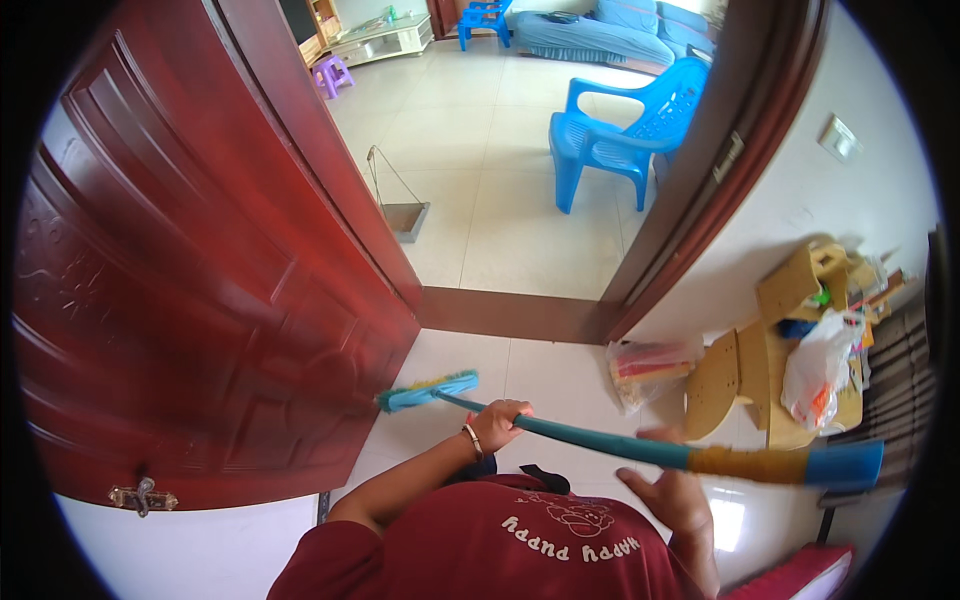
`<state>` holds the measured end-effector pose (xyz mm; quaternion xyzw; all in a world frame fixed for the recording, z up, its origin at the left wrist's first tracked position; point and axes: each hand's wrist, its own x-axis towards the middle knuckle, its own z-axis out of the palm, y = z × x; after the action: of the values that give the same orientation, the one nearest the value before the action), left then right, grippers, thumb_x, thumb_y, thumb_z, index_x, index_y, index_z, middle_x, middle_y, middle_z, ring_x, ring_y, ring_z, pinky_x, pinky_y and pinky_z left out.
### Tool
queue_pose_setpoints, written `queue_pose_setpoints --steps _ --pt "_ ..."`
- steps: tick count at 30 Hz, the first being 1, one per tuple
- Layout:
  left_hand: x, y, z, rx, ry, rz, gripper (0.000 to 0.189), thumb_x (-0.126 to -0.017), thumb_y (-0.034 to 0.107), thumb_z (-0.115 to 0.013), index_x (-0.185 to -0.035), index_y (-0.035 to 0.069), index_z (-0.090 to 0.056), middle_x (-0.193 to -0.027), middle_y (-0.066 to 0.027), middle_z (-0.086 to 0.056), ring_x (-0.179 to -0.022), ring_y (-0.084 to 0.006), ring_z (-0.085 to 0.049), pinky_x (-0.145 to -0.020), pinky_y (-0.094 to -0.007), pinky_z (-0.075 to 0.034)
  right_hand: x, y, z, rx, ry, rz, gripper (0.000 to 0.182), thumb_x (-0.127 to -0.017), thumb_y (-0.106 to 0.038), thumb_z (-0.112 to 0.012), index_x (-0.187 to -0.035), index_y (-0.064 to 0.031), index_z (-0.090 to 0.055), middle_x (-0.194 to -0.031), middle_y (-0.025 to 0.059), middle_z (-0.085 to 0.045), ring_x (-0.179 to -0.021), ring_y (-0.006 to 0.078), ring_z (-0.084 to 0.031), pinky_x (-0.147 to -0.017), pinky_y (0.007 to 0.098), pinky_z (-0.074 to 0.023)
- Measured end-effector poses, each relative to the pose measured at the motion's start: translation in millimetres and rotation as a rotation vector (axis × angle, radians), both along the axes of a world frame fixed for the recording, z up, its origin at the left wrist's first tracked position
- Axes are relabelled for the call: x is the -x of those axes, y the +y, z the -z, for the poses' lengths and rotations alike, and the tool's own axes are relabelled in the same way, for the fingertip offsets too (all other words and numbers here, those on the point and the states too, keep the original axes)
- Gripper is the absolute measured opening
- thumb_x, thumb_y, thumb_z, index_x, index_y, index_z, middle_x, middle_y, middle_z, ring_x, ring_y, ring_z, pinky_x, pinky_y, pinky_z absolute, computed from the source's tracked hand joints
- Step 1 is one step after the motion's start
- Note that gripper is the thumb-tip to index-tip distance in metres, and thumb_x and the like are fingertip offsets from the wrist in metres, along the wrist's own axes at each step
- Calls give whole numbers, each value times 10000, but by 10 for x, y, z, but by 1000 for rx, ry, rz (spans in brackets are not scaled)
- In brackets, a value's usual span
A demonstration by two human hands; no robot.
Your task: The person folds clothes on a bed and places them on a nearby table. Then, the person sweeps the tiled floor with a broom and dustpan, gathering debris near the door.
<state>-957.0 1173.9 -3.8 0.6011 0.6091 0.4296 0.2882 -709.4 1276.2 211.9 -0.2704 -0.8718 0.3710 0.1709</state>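
A broom with a teal handle (600, 439) slants across in front of me. Its blue head (427, 391), with green and yellow bristles, is down on the floor tiles beside the door's lower edge. My left hand (501, 426), with a bracelet at the wrist, is wrapped around the lower part of the handle. Yellow wrapping (746, 463) and a blue end (844, 465) form the handle's top, raised toward the right. Just under the handle, my right hand (675, 499) has its thumb and fingers spread; the handle partly hides it, and it looks blurred.
A red-brown door (225, 300) stands at the left. Past the brown threshold (510, 311) are a long-handled dustpan (406, 220) and a blue plastic chair (622, 139). At right, a plastic bag (649, 367) lies by a wooden desk (761, 367) holding a white bag (821, 367).
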Motion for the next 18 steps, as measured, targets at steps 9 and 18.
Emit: queue_pose_setpoints --steps 9,18 --pt "838 1651 705 -267 -166 172 330 -729 188 -636 -1035 82 -576 -1016 -175 -594 -1001 -323 -542 -832 -393 -433 2570 1199 708 -731 -380 -437 328 -748 -308 -647 -893 -17 -606 -981 151 -595 -901 277 -591 -732 354 -477" --pt "2717 2775 242 -39 148 72 410 -759 253 -643 -1111 66 -549 -1001 -131 -612 -953 -308 -577 -833 -396 -456 4045 2581 1048 -692 -1038 -422 100 -783 -169 -559 -787 -131 -651 -765 42 -671 -710 180 -668 -543 329 -496"
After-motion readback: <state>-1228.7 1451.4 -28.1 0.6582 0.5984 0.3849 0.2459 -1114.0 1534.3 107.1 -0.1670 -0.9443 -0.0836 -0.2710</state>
